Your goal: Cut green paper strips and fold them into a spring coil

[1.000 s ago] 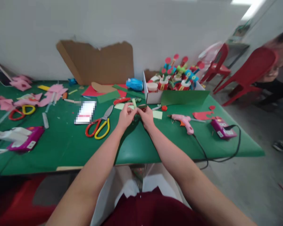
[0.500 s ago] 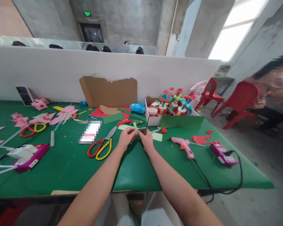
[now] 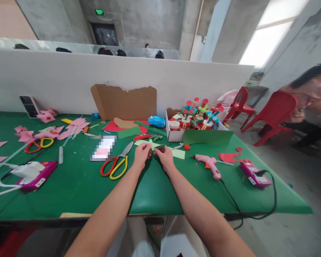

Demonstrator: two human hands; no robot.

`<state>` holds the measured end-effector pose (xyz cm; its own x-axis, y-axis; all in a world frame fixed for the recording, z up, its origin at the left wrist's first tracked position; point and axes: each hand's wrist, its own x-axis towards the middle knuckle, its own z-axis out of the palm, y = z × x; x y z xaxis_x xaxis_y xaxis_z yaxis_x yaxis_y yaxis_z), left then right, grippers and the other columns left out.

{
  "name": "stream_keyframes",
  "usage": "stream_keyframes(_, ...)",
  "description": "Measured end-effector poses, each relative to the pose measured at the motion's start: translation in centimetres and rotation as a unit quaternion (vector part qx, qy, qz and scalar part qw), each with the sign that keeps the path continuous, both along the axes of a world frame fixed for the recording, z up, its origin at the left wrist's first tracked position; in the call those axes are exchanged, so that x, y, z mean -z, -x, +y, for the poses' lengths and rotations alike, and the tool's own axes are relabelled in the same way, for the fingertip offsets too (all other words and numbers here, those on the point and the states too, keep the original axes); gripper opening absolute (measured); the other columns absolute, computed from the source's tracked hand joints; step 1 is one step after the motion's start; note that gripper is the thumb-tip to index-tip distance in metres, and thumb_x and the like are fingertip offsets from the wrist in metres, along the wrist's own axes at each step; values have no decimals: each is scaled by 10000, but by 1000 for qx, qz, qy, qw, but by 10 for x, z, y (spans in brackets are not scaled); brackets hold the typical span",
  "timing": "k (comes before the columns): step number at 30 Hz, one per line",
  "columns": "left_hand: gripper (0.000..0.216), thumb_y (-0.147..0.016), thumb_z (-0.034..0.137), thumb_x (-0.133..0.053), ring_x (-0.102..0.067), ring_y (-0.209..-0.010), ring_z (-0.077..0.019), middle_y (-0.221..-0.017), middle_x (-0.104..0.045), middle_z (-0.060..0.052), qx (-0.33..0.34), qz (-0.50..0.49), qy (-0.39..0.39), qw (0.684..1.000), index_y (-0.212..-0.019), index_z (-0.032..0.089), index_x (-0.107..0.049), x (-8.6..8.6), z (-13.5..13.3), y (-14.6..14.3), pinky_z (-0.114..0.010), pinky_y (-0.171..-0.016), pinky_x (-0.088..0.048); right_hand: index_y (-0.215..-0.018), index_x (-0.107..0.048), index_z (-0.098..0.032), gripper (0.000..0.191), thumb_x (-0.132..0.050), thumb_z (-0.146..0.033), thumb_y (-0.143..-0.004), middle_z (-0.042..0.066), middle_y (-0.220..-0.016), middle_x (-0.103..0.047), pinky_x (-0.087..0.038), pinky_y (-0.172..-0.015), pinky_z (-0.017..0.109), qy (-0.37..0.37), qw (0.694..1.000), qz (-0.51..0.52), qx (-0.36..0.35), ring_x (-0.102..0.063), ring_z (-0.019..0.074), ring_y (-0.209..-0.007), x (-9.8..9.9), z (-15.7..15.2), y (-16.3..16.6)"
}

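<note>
Between my hands, just above the green table [image 3: 149,200], is a green paper strip [image 3: 158,146], dark on one part and pale on another. My left hand [image 3: 142,154] pinches its left end, and my right hand [image 3: 164,157] grips the dark part with closed fingers. Behind them lie a pale green paper strip [image 3: 178,153] and a folded dark green paper spring [image 3: 157,137]. Large scissors [image 3: 120,162] with one red and one yellow handle rest left of my left hand. A pink glue gun [image 3: 208,165] lies to the right.
A white box [image 3: 174,135] of paper figures stands at the back right, near a blue packet [image 3: 156,121]. Brown cardboard [image 3: 125,103] leans on the divider. Purple power strips [image 3: 255,175] sit at both sides. Pink paper scraps [image 3: 79,123] lie left. Beyond, a person sits by red chairs [image 3: 273,110].
My hands have shifted slightly and the fingers have moved on the paper strip, with the left fingertips now a little farther from the right. The view has tilted slightly.
</note>
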<state>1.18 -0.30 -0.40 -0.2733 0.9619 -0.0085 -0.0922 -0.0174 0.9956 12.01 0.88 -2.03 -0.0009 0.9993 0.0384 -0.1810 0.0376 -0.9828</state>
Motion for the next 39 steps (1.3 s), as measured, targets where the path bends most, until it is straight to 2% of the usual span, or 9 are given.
stream_keyframes(3,323,-680,479,-625,-433,-389,-63,-610,-559,31,-20,-20,0,1000,-757,167,-592,0,0,2,-190,-357,-275,-652,-565,-227,153,-674,-319,-596,-30,-582,-623,-453,-585,280,15,1000,4,8,-601,165,-587,0,0,0)
stream_keyframes(7,326,-644,473,-668,-434,-403,-69,-567,-557,19,44,-2,8,999,-700,162,-591,0,-2,-1,-188,-364,-280,-666,-571,-223,167,-689,-322,-602,-27,-604,-631,-464,-617,284,10,1000,24,17,-601,158,-598,-2,-1,-1)
stream_keyframes(9,308,-622,449,-692,-424,-404,-69,-531,-542,28,55,14,3,998,-670,167,-579,1,-2,-3,-188,-371,-283,-656,-567,-222,174,-695,-326,-599,-25,-611,-635,-468,-627,285,5,999,28,14,-596,155,-600,-3,-1,-2)
stream_keyframes(15,271,-609,416,-697,-407,-402,-70,-458,-483,53,28,25,7,999,-638,167,-594,2,0,0,-191,-384,-299,-655,-589,-219,151,-691,-314,-595,-28,-595,-632,-454,-609,283,8,1000,8,7,-574,149,-571,0,1,-1)
stream_keyframes(19,323,-635,468,-673,-445,-423,-71,-512,-528,30,47,-26,1,999,-628,159,-581,1,0,1,-192,-394,-321,-673,-597,-212,153,-688,-314,-603,-27,-583,-627,-452,-624,286,5,1000,5,25,-581,153,-578,1,2,-1)
stream_keyframes(22,339,-597,460,-710,-471,-437,-74,-553,-567,20,53,-48,0,997,-677,155,-584,1,-1,-1,-185,-394,-326,-684,-596,-207,167,-693,-317,-603,-26,-603,-634,-455,-633,286,4,999,13,29,-589,153,-590,0,2,-2)
stream_keyframes(32,335,-545,424,-744,-448,-404,-66,-488,-544,40,47,-15,8,999,-665,147,-598,2,0,-2,-185,-399,-324,-678,-595,-195,218,-676,-394,-642,-42,-563,-603,-437,-600,269,16,998,44,29,-553,130,-555,0,2,-1)
stream_keyframes(39,315,-548,402,-731,-454,-410,-67,-499,-554,31,56,-21,5,998,-672,141,-603,2,-1,-3,-185,-404,-334,-674,-578,-205,180,-690,-329,-607,-51,-570,-585,-424,-584,266,-13,999,10,28,-541,133,-561,-1,0,-1)
